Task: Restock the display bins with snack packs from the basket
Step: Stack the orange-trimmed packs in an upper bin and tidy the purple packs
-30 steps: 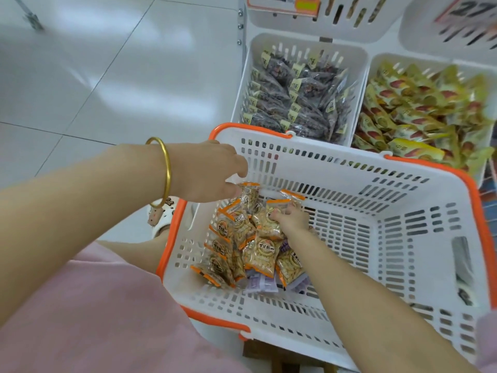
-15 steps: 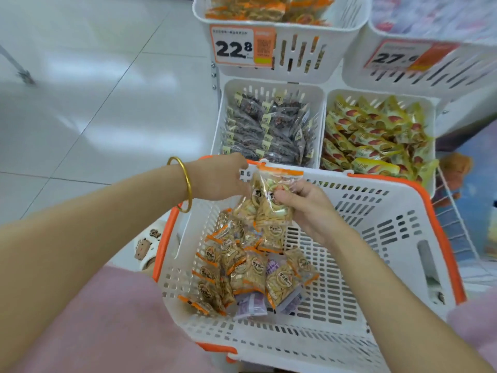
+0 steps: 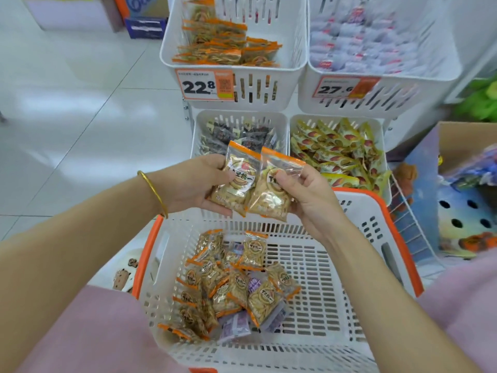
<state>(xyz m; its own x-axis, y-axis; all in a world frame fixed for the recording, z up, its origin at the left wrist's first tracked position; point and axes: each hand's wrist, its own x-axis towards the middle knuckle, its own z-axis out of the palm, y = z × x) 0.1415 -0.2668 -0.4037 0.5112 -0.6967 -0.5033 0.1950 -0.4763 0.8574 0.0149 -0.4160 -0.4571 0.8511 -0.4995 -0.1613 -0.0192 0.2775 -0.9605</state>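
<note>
My left hand (image 3: 193,184) grips one clear snack pack with an orange top (image 3: 236,181). Beside it, my right hand (image 3: 309,195) pinches a second snack pack of the same kind (image 3: 271,197). Both packs are held side by side above the far rim of the white basket with the orange rim (image 3: 349,278). Several more orange-topped packs (image 3: 231,286) and a few purple packs lie in the basket's left half. Straight ahead, the upper left display bin (image 3: 290,44) holds matching orange-topped packs behind a 22.8 price tag (image 3: 204,84).
The upper right bin (image 3: 376,39) holds pale purple packs. Below sit a bin of dark packs (image 3: 239,133) and a bin of yellow-green packs (image 3: 336,149). A cardboard box (image 3: 457,189) stands at the right. White tiled floor (image 3: 80,103) lies to the left.
Both hands rose out of the basket with a pack each. They now hold the packs higher, above the far rim, and the view has tilted up towards the upper bins.
</note>
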